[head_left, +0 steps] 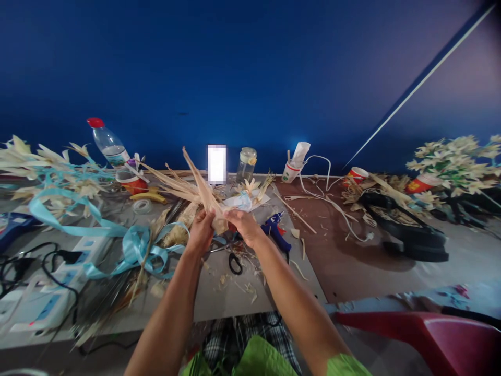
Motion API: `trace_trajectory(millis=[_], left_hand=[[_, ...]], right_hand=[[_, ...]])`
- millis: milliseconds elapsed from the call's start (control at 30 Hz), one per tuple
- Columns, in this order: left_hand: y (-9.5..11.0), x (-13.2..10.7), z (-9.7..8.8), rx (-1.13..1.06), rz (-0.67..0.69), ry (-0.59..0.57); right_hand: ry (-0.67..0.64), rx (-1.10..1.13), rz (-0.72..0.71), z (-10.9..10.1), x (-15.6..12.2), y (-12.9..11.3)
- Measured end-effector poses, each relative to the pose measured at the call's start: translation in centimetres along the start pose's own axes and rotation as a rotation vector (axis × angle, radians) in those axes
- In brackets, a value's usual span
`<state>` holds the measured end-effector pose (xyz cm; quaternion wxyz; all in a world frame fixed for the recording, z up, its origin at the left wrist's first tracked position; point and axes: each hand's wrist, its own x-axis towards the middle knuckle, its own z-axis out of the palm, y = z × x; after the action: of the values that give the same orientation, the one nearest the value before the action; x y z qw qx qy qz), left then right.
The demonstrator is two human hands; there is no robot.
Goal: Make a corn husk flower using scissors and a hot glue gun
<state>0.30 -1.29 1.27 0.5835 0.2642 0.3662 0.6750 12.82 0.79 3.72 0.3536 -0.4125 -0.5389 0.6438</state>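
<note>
Spreading across the view, the grey and brown bench [219, 307] carried many dry scraps. Above it was the long, pale, straw-coloured leaf [202, 189], with its lower end between both hands. The left hand [202, 230] was almost closed, pinching it; the right hand [243, 224] pinched just beside. For shaping it well, I think, the pressure needed to be light and even, because such dry material might split. Nearby lay the blue plastic glue gun [281, 239].

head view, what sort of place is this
Probably a craft workspace: dry leaf-like strips, light-blue ribbon and what looks like a blue glue gun.
</note>
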Motion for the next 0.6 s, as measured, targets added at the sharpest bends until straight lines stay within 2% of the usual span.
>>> trace_trajectory(millis=[100,300,467,600], left_hand=[[-0.2,-0.1,0.0,0.024,-0.012,-0.020],[0.2,-0.5,1.0,-0.030,-0.004,-0.083],[0.5,-0.6,0.9,-0.071,-0.072,-0.115],[0.6,-0.7,0.4,-0.057,-0.085,-0.138]], right_hand=[[-0.030,-0.017,-0.031,0.1,0.2,0.2],[0.095,0.288,-0.130,0.8,0.5,1.5],[0.000,0.594,-0.057,1.0,0.2,1.6],[-0.014,0.679,-0.006,1.0,-0.1,1.3]])
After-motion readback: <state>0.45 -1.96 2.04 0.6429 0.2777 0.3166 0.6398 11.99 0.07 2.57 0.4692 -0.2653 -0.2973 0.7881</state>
